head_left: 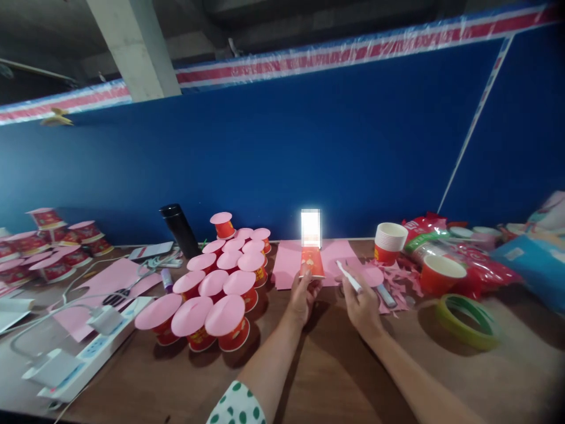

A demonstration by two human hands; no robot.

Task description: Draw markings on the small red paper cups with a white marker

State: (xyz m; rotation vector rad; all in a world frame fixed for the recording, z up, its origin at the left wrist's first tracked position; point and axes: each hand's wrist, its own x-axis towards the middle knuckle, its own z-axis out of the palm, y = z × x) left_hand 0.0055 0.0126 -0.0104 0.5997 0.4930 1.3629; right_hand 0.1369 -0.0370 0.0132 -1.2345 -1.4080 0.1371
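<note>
My left hand (304,294) grips an orange-red paper cup (312,263) near its lower edge; the cup is upside down, its pale rim at the bottom. In my right hand (364,306) is a slim white pen-shaped tube (348,277), its tip toward the cup but apart from it. Pink paper sheets (286,265) lie behind both hands. Beside my right hand are a pink paper disc (372,275) and a small grey-white stick-like object (386,295). To the left stand several upturned red cups topped with pink discs (225,315).
Right of my hands are stacked paper cups (391,238), a single cup (442,274), pink scraps (401,280), a red plastic package (424,229) and a green-yellow tape roll (468,321). Leftward are a black flask (180,231) and a power strip (95,353) with cables. A blue panel (282,153) rises behind.
</note>
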